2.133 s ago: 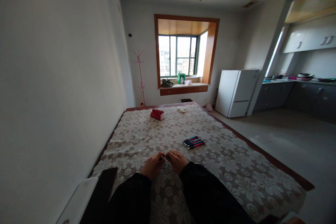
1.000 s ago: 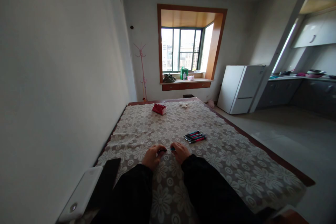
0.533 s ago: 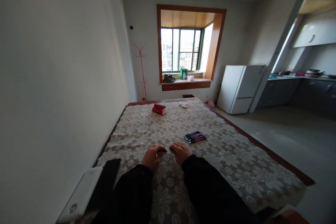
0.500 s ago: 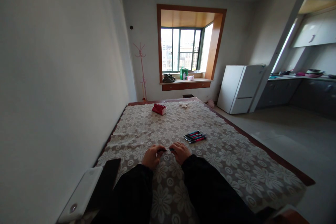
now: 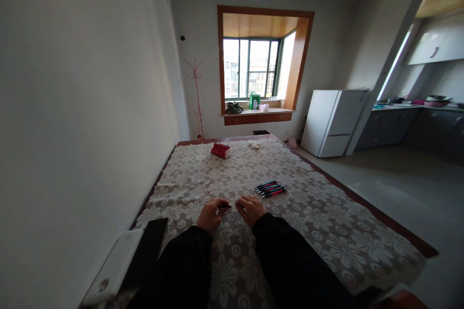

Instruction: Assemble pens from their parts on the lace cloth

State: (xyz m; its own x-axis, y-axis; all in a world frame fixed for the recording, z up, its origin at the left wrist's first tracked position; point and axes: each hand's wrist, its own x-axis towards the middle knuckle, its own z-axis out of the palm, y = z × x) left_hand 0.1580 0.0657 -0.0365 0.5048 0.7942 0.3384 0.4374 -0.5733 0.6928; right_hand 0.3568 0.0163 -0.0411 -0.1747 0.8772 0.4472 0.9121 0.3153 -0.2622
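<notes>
Holding a dark pen (image 5: 225,206) between both hands, low over the table (image 5: 326,231). My left hand (image 5: 209,214) has its fingers (image 5: 219,204) pinched narrow on the pen's left end; my right hand (image 5: 250,209) has its fingers curled close at the other end, but whether they actually grip the pen I cannot tell, that end is hidden. Pen lies roughly level, just above the flowered lace tablecloth (image 5: 224,178). Both sleeves are black.

Right of my hands and a bit farther off, a row of pens (image 5: 270,189) lies side by side on the cloth, dark barrels with red, pink and blue ends, touching or nearly so. No print on them readable, too small. Farther up the table a red pack (image 5: 220,150) with a white side, any label unreadable. Near it a small white crumpled thing (image 5: 253,145).

Near left corner: a white flat device (image 5: 114,270) with a dark slab (image 5: 147,251) leaning beside it.

Background: wood-framed window (image 5: 253,67), green bag (image 5: 254,101) on the sill, pink coat stand (image 5: 196,99), white fridge (image 5: 331,120). No writing legible anywhere.
</notes>
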